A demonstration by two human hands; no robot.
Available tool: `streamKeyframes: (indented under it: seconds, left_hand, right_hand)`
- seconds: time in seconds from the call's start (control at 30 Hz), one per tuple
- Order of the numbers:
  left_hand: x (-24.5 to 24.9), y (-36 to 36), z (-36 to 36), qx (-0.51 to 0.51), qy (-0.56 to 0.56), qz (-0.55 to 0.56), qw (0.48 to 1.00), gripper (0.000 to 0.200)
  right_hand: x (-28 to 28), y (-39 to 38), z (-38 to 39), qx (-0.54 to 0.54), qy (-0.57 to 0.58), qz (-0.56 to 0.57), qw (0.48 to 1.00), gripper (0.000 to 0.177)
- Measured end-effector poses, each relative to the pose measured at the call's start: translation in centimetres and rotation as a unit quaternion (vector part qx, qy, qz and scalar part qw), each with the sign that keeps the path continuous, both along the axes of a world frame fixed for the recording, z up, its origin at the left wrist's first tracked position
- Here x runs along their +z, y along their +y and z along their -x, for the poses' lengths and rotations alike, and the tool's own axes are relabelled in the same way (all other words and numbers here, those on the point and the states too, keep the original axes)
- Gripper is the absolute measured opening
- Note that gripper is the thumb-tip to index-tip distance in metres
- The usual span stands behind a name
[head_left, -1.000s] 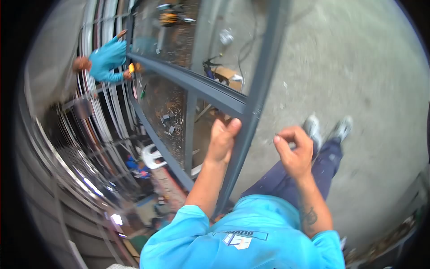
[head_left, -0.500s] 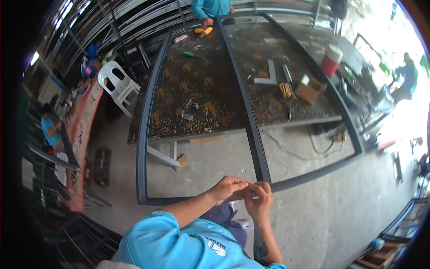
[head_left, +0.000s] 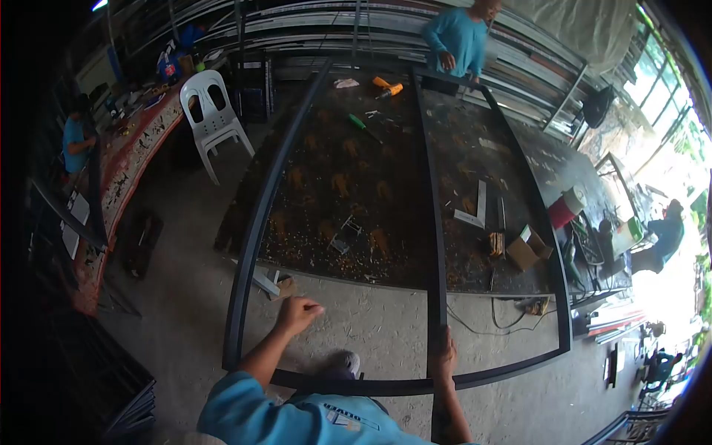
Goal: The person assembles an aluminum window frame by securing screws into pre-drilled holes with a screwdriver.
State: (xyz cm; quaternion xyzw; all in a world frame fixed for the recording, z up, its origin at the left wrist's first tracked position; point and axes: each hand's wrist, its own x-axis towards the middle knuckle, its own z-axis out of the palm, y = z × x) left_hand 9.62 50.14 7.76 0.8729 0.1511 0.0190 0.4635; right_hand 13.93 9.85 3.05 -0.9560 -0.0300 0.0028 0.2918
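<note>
A large dark frame (head_left: 252,245) with a middle bar lies across the dark worktable (head_left: 356,279), its near end jutting out over the floor. My left hand (head_left: 299,315) is inside the left opening, above the floor, with its fingers curled together; whatever they may hold is too small to make out. Around the near part of the middle bar (head_left: 436,297), my right hand (head_left: 445,357) is closed, close to the near rail. On the table are a green screwdriver (head_left: 357,121), a yellow-orange power tool (head_left: 390,90) and a small metal piece (head_left: 345,234).
A co-worker (head_left: 457,41) stands at the far end of the table. A square (head_left: 480,208), an open cardboard box (head_left: 528,248) and a red-and-white container (head_left: 565,208) are at the right. The white chair (head_left: 213,115) stands left. Cables lie on the floor beyond the table edge.
My hands have parted: the left moved left, the right down onto the middle bar. The view has shifted, and the co-worker at the far end now stands further right in it.
</note>
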Motion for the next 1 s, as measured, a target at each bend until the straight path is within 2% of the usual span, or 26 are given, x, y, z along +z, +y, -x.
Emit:
streamKeyframes:
  seconds: [0.17,0.3,0.4,0.5,0.57,0.6,0.7,0.77,0.83,0.87,0.9,0.97,1.0]
  left_hand:
    - [-0.8,7.0,10.8,0.17,-0.104,-0.092,0.976,0.033]
    - [-2.7,10.8,21.0,0.269,-0.108,-0.109,0.951,0.052]
    - [-1.4,11.5,26.4,0.299,-0.11,-0.112,0.941,0.052]
    - [0.6,11.6,28.8,0.313,-0.07,-0.057,0.945,0.044]
    - [0.8,12.8,29.1,0.329,-0.113,-0.061,0.936,0.033]
    - [2.3,12.9,28.6,0.329,-0.124,-0.048,0.935,0.025]
    - [1.9,16.6,27.7,0.309,-0.125,-0.016,0.943,0.022]
    - [1.2,20.0,27.3,0.288,-0.138,-0.037,0.947,0.021]
    - [-0.1,24.6,27.2,0.246,-0.142,-0.008,0.959,0.02]
    - [-2.4,27.5,27.4,0.226,-0.135,0.005,0.965,0.019]
    - [-4.1,30.8,27.8,0.205,-0.124,0.015,0.971,0.019]
    - [-2.7,35.0,27.8,0.184,-0.015,0.031,0.982,0.019]
    - [-3.5,37.9,27.9,0.158,0.001,0.021,0.987,0.019]
  right_hand:
    - [0.6,0.8,0.1,-0.02,-0.039,0.045,0.998,0.05]
    - [0.8,0.9,0.6,-0.021,-0.043,0.061,0.997,0.05]
    - [1.0,1.1,0.8,-0.03,-0.066,0.066,0.995,0.049]
    - [0.0,1.0,1.2,-0.053,-0.09,0.062,0.993,0.046]
    - [-1.3,0.6,1.4,-0.048,-0.157,0.116,0.98,0.042]
    - [-1.0,1.1,1.9,-0.098,-0.119,0.132,0.979,0.04]
    - [2.1,6.3,5.8,-0.144,-0.16,0.126,0.968,0.043]
    - [1.6,11.3,7.3,-0.156,-0.192,0.066,0.967,0.04]
    - [1.5,17.5,8.5,-0.133,-0.205,0.008,0.97,0.034]
    - [1.8,20.9,9.2,-0.116,-0.216,-0.025,0.969,0.033]
    - [2.7,24.5,10.1,-0.103,-0.223,-0.061,0.967,0.031]
    - [3.1,31.6,11.1,-0.122,-0.213,-0.088,0.965,0.028]
    - [3.3,35.1,11.8,-0.131,-0.195,-0.095,0.967,0.028]
